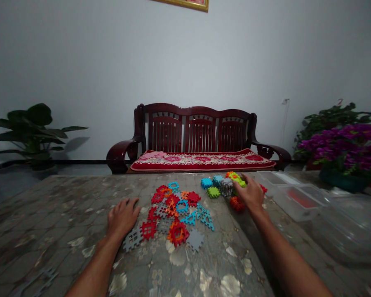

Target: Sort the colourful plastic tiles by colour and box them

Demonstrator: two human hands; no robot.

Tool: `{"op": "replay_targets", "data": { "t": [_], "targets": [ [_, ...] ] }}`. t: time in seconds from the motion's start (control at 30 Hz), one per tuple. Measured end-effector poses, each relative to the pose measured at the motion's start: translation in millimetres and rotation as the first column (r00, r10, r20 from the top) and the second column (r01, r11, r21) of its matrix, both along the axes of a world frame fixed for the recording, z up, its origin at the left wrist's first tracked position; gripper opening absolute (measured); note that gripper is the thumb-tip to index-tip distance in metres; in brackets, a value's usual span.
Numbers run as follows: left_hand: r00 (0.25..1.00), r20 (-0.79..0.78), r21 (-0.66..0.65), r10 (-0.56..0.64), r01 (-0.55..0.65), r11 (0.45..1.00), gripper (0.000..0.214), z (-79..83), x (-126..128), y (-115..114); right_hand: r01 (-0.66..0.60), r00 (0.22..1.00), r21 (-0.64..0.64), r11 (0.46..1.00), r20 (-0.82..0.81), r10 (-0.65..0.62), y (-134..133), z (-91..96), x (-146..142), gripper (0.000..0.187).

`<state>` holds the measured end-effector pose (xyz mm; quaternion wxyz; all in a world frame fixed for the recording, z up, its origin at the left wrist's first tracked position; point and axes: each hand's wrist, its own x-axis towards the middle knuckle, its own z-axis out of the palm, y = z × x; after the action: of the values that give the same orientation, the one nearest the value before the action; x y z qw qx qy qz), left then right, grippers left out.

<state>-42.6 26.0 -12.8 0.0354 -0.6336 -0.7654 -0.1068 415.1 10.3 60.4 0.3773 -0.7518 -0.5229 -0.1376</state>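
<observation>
My left hand [123, 216] lies palm down on the table, fingers stretched out and holding nothing, just left of a loose spread of toothed plastic building pieces. Among these are a red piece [148, 230], a grey square [195, 240], a blue triangle [190, 218] and a grey lattice piece [132, 239]. At the right, my right hand [252, 194] has its thumb and fingers closed around yellow-green toothed pieces [237, 178], which it partly hides. Close by stand a grey stack [226, 187], blue pieces [207, 183], a green piece [213, 192] and an orange-red cluster [236, 203].
Clear plastic boxes [299, 202] stand on the right of the patterned table [179, 276], one with something red inside. Purple flowers [346, 144] in a green pot are behind them. A wooden bench [200, 128] stands beyond the table, a leafy plant [34, 132] at left.
</observation>
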Motion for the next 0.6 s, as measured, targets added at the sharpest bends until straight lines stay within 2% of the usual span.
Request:
{"op": "replay_targets", "data": {
  "t": [0.1,0.23,0.47,0.6],
  "targets": [
    [1.0,0.011,-0.019,0.0,0.0,1.0,0.048,1.6,0.3,-0.4,0.117,0.992,-0.115,0.986,0.064,-0.11,3.3,13.3,22.2,0.06],
    [1.0,0.009,-0.024,-0.005,0.005,1.0,0.048,3.2,0.4,-0.9,0.157,0.98,-0.197,0.968,0.154,-0.127,9.6,13.5,34.1,0.059],
    [1.0,0.007,0.002,-0.002,0.002,1.0,0.048,0.7,0.7,-1.1,0.132,0.979,-0.211,0.968,0.182,-0.094,20.8,2.7,41.0,0.058],
    [1.0,0.023,0.021,0.003,-0.004,1.0,0.047,1.5,1.5,-2.2,0.07,0.986,-0.083,0.994,0.157,-0.056,15.8,2.0,39.2,0.051]
  ]
}}
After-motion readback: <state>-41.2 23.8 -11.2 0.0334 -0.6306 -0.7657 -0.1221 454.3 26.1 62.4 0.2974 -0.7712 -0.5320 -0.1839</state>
